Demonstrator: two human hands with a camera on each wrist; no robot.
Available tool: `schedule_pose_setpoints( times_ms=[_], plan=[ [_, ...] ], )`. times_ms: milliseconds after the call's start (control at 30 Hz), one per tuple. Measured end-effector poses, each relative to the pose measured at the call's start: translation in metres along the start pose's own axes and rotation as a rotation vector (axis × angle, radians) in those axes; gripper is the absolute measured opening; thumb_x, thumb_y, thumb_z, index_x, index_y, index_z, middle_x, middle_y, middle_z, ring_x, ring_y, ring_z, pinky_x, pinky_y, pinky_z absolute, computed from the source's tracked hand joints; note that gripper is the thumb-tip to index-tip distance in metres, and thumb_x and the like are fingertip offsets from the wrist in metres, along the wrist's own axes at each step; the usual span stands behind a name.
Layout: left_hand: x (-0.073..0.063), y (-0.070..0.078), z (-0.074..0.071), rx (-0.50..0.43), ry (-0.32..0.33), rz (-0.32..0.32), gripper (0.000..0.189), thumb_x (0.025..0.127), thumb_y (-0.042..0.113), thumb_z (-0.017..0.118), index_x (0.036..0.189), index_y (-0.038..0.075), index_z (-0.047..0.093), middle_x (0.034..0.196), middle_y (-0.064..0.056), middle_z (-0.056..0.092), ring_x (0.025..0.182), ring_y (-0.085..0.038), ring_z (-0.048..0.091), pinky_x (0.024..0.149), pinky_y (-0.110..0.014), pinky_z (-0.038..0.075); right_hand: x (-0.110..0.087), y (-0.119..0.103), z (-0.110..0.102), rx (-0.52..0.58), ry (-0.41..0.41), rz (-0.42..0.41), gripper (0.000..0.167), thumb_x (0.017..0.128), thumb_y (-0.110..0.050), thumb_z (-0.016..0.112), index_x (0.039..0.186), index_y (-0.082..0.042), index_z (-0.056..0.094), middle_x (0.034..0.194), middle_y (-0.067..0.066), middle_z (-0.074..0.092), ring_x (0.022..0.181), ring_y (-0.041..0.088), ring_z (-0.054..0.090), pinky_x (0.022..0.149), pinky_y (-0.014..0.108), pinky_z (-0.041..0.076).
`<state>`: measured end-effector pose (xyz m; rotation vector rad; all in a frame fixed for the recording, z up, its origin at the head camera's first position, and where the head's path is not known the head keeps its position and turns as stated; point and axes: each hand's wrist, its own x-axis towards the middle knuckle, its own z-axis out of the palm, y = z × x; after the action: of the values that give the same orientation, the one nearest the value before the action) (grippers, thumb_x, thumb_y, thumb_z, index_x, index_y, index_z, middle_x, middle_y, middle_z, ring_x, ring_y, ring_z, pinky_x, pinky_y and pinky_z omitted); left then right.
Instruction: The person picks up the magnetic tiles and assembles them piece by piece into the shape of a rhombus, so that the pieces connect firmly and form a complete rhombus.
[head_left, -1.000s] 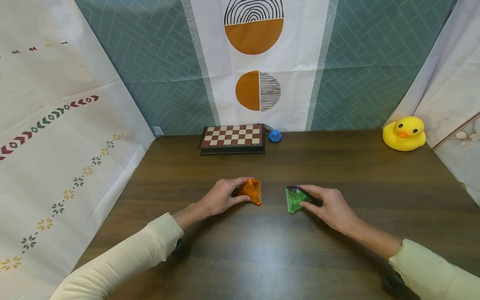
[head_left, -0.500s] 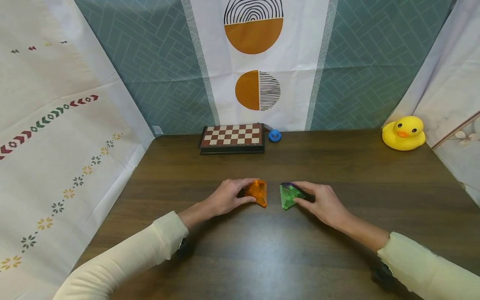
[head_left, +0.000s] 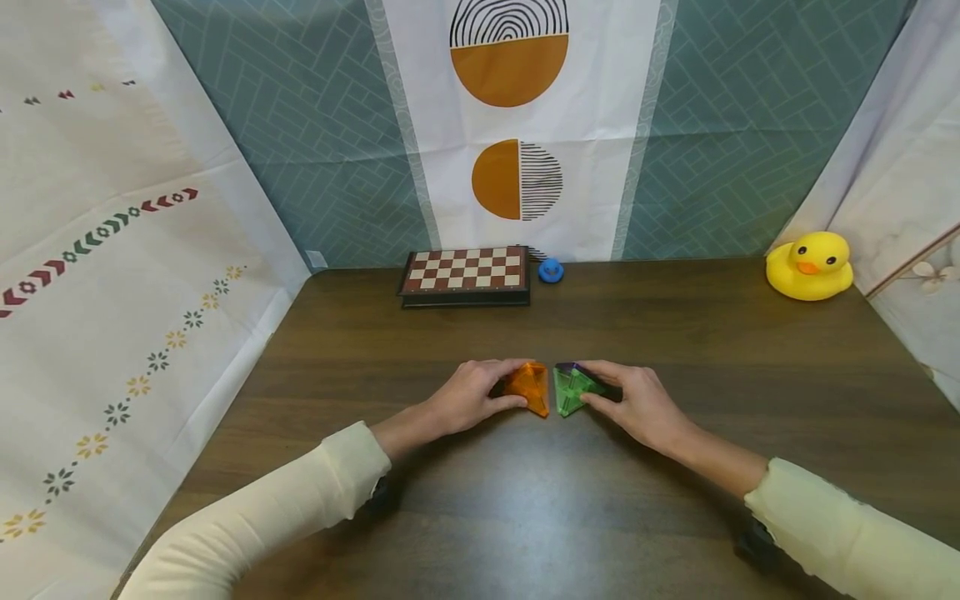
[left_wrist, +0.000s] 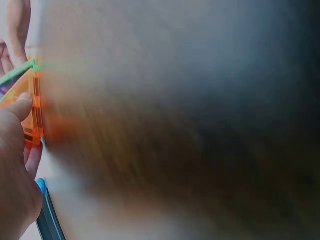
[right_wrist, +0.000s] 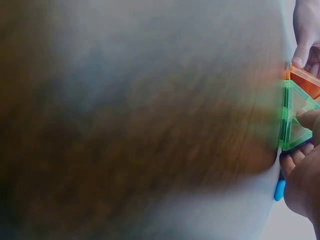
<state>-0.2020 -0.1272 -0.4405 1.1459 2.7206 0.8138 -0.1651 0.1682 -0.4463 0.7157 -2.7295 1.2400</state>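
Note:
Over the middle of the table, my left hand (head_left: 471, 398) grips a translucent orange pyramid of magnetic tiles (head_left: 531, 387) between thumb and fingers. Facing it, my right hand (head_left: 637, 402) pinches a green and purple pyramid of magnetic tiles (head_left: 570, 390). A narrow gap separates the two pyramids in the head view. In the left wrist view, the thumb presses one face of the orange pyramid (left_wrist: 31, 107), with the other hand beyond. The right wrist view has the green face (right_wrist: 295, 117) under the thumb; part of each pyramid is hidden by the fingers.
A chessboard box (head_left: 465, 277) lies at the back of the wooden table (head_left: 480, 517), with a small blue ring-like object (head_left: 551, 271) beside it. A yellow rubber duck (head_left: 808, 267) sits at the back right corner. Patterned cloths hang behind and at both sides.
Both hands have moved toward each other, the left one rightward with the orange pyramid, the right one leftward with the green and purple pyramid. The gap between the pyramids has narrowed.

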Motion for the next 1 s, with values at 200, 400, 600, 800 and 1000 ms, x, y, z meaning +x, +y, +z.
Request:
schedule_pose_setpoints(
  times_ms=[200, 400, 600, 800, 1000],
  plan=[
    [0.001, 0.003, 0.004, 0.029, 0.017, 0.011, 0.061, 0.100, 0.031, 0.077, 0.151, 0.006, 0.057, 0.137, -0.011, 0.070, 0.114, -0.018, 0.070, 0.100, -0.035, 0.057, 0.002, -0.002, 0.002, 0.004, -0.009, -0.017, 0.049, 0.094, -0.004, 0.081, 0.140, -0.001, 0.067, 0.133, 0.020, 0.071, 0.118, 0.039, 0.071, 0.095, 0.054, 0.057],
    [-0.003, 0.005, 0.006, 0.031, 0.042, 0.011, 0.065, 0.099, 0.031, 0.079, 0.153, 0.006, 0.055, 0.139, -0.013, 0.069, 0.116, -0.020, 0.070, 0.101, -0.037, 0.057, 0.001, -0.002, 0.001, -0.008, -0.008, 0.001, 0.050, 0.094, -0.005, 0.082, 0.141, -0.004, 0.067, 0.135, 0.020, 0.070, 0.119, 0.040, 0.070, 0.096, 0.055, 0.057],
    [-0.004, 0.005, 0.007, 0.018, 0.053, 0.003, 0.063, 0.100, 0.031, 0.077, 0.154, 0.007, 0.055, 0.141, -0.013, 0.068, 0.118, -0.020, 0.070, 0.102, -0.038, 0.057, 0.001, -0.003, 0.000, -0.002, -0.009, -0.003, 0.048, 0.095, -0.006, 0.081, 0.141, -0.003, 0.067, 0.134, 0.021, 0.070, 0.119, 0.041, 0.070, 0.095, 0.055, 0.057],
    [-0.004, 0.005, 0.010, 0.006, 0.075, 0.006, 0.058, 0.102, 0.029, 0.075, 0.152, 0.006, 0.057, 0.139, -0.011, 0.069, 0.117, -0.018, 0.071, 0.101, -0.035, 0.057, 0.001, -0.003, 0.001, 0.008, -0.007, 0.002, 0.046, 0.096, -0.006, 0.080, 0.140, -0.002, 0.068, 0.133, 0.021, 0.071, 0.118, 0.039, 0.071, 0.095, 0.054, 0.058],
    [-0.002, 0.005, 0.013, 0.012, 0.089, 0.000, 0.055, 0.102, 0.028, 0.075, 0.149, 0.005, 0.059, 0.136, -0.011, 0.071, 0.114, -0.018, 0.071, 0.099, -0.035, 0.058, 0.001, -0.002, 0.002, 0.017, -0.007, -0.003, 0.045, 0.096, -0.005, 0.079, 0.140, -0.002, 0.068, 0.133, 0.021, 0.071, 0.118, 0.038, 0.071, 0.094, 0.053, 0.058]
  ],
)
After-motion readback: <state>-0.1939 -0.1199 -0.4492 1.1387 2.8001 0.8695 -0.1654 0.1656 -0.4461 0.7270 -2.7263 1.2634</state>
